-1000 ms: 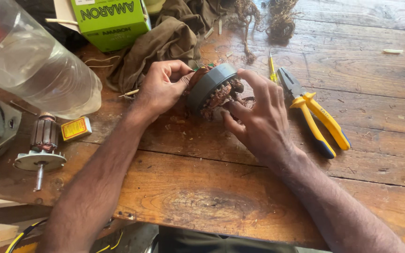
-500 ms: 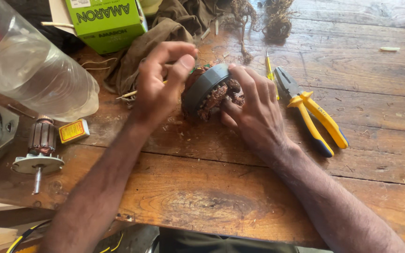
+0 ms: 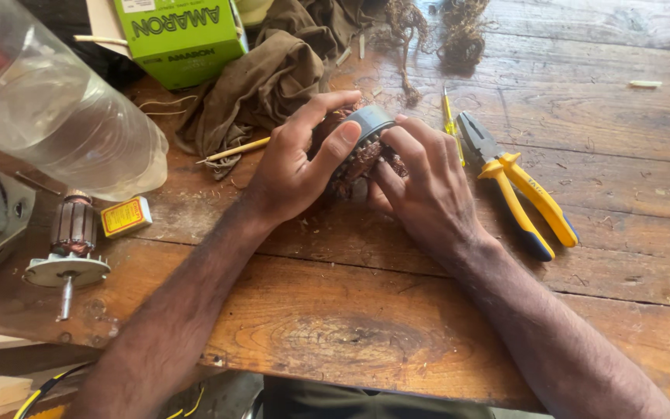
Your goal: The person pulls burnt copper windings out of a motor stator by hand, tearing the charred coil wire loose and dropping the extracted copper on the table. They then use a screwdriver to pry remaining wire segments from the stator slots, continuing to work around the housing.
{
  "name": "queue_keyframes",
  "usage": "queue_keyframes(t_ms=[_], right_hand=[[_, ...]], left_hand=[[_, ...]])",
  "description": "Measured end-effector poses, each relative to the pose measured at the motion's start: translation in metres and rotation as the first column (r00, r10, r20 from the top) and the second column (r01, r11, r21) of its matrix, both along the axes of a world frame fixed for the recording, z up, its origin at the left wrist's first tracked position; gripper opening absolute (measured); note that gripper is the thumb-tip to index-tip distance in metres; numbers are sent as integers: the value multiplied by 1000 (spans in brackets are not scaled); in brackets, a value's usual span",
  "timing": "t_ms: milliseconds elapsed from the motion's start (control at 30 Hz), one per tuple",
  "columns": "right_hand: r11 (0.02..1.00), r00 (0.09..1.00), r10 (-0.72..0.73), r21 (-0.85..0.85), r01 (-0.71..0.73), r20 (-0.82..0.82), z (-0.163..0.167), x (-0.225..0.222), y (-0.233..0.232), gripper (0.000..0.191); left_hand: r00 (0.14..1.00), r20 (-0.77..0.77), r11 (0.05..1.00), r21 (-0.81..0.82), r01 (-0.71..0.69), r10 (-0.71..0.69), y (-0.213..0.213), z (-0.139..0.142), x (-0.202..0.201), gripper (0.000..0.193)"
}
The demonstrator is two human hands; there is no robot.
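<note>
Since before, our left hand [image 3: 296, 167] wraps over the stator [image 3: 362, 143]; right hand [image 3: 428, 190] clamps it, axis tilted away.

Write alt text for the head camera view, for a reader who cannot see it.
Two bare hands, left hand and right hand, grip a round motor stator with copper windings over a worn wooden table. Yellow-handled pliers lie to the right; a motor armature and clear plastic bottle to the left.
</note>
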State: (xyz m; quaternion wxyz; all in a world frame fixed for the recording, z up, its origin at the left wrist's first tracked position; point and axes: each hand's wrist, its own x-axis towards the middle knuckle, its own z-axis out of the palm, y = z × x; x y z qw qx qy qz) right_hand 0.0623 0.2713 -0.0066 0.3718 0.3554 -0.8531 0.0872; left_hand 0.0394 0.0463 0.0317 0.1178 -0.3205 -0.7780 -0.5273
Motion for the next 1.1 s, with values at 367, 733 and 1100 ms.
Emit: queue_keyframes(t_ms=[367, 733, 1100], right_hand=[[999, 994, 24, -41, -20, 102, 13, 10, -1, 45], [994, 999, 20, -108, -17, 31, -1, 7, -11, 25], [999, 998, 6, -42, -3, 70, 20, 12, -14, 21]], left_hand=[[1000, 21, 1000, -25, -5, 6, -2, 5, 2, 53], [1000, 23, 999, -46, -6, 8, 1, 4, 0, 56], [1000, -8, 999, -39, 3, -4, -1, 4, -4, 57]])
